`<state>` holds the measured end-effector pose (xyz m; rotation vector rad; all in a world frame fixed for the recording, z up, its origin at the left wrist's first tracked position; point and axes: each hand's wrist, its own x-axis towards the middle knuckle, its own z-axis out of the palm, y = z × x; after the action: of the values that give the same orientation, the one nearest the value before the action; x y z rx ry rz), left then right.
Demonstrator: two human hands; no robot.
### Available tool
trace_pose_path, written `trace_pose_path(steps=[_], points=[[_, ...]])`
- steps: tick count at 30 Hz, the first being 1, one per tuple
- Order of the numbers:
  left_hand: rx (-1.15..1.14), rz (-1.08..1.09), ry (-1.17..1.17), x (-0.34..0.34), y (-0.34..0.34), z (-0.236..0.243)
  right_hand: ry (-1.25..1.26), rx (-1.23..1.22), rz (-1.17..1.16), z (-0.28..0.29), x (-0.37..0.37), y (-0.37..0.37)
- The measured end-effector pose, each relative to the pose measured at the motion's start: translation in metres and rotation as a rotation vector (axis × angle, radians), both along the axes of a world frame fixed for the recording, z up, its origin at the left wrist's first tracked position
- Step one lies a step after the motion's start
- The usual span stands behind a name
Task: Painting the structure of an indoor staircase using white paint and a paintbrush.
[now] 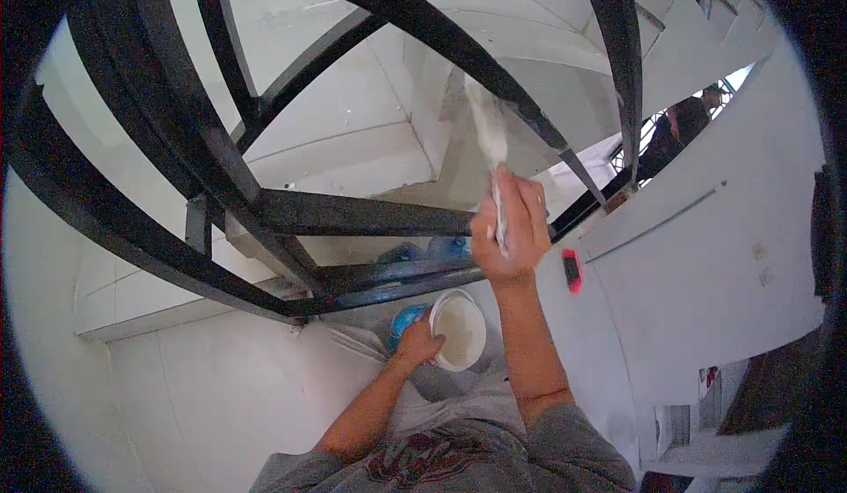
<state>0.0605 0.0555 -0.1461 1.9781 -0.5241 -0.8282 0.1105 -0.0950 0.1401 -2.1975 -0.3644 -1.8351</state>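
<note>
My right hand (pixel 513 228) is raised in front of the black metal frame, its fingers closed round the handle of a paintbrush (pixel 490 127). The brush points upward, its whitish bristles smeared by motion beside a slanting black bar (pixel 481 60). Whether the bristles touch the bar, I cannot tell. Lower down, close to my body, my left hand (pixel 420 343) grips the rim of a white bucket (pixel 479 338). Some pale, off-white liquid (pixel 457 332) shows inside it. A blue patch on the bucket's outer side shows beside my left hand.
Thick black bars (pixel 362 213) cross in front of me and to the left. Behind the lower bars are bluish rounded containers (pixel 448 248). On the right, a small red-and-black object (pixel 573 270) lies against a pale surface. Another person (pixel 675 135) is far off at the upper right.
</note>
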Motion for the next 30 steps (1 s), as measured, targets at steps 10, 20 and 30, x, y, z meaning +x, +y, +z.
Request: trace_pose_path(steps=[10, 20, 30], points=[[0.05, -0.027, -0.055, -0.002, -0.004, 0.018, 0.088, 0.013, 0.017, 0.001, -0.02, 0.007], [-0.106, -0.009, -0.376, -0.002, 0.001, -0.013, 0.15, -0.022, 0.015, 0.006, -0.036, 0.012], [-0.029, -0.036, -0.066, 0.002, 0.0, -0.004, 0.213, -0.026, 0.002, -0.018, -0.047, -0.004]])
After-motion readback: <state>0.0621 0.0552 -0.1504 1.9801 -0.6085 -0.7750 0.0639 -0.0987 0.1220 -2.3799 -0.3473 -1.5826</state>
